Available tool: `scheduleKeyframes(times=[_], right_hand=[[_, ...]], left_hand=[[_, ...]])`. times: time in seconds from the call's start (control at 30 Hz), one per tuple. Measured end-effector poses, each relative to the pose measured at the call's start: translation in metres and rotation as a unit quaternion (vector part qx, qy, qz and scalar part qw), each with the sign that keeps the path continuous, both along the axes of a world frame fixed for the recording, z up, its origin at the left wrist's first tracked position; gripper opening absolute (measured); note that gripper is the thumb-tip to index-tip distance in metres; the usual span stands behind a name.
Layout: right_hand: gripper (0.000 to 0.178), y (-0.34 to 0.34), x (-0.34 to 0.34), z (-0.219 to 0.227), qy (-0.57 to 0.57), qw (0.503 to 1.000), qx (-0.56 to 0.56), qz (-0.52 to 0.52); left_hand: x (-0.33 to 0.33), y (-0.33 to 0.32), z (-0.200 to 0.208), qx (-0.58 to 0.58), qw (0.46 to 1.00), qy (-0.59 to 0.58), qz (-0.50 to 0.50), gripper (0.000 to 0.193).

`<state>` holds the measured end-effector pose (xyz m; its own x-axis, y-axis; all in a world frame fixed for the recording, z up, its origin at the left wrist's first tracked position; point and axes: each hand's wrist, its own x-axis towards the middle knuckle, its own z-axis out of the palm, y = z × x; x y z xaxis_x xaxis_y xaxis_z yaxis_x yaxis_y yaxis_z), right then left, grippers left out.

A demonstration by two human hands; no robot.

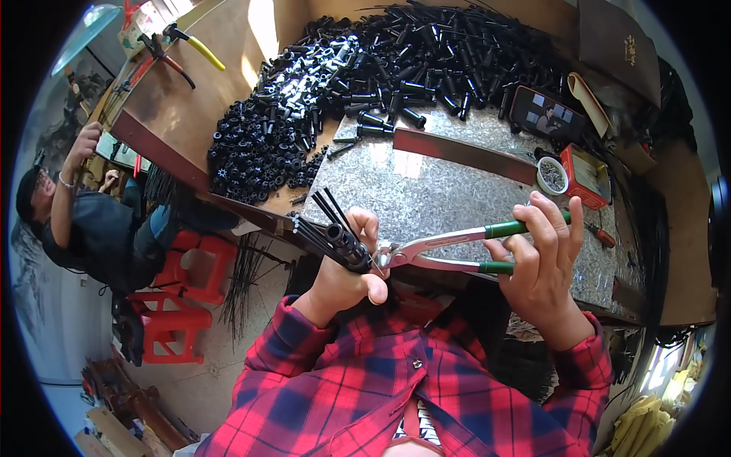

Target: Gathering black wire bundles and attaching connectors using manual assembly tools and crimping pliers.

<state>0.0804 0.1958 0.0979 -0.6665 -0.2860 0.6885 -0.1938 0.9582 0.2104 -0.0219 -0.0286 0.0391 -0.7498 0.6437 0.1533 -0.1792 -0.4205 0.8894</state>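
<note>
My left hand (335, 288) is closed round a black ribbed tubular part (347, 248) with thin black rods (329, 209) fanning out from it to the upper left. Its thumb points right. In my right hand (539, 263) are long-handled pliers (438, 247) with green grips, the fingers round the handles, which stand apart. The plier jaws meet the lower end of the tubular part, beside my left thumb. A fine wire seems to show there, but what the jaws bite on is too small to make out.
A heap of black plastic parts (449, 53) fills the back of the stone-topped bench (464, 186). A red-brown strip (457, 152), a phone (547, 116), a cup of small metal bits (551, 177) and a red box (585, 177) lie about. Another person (99, 232) sits left, near red stools (173, 327).
</note>
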Motion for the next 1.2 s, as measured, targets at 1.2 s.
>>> scheduleKeyframes(times=[1.2], right_hand=[[0.037,-0.005,0.039,-0.025,-0.532,0.6,-0.581,0.141]], left_hand=[[0.009,-0.002,-0.022,0.049,0.989,0.097,0.104,0.07]])
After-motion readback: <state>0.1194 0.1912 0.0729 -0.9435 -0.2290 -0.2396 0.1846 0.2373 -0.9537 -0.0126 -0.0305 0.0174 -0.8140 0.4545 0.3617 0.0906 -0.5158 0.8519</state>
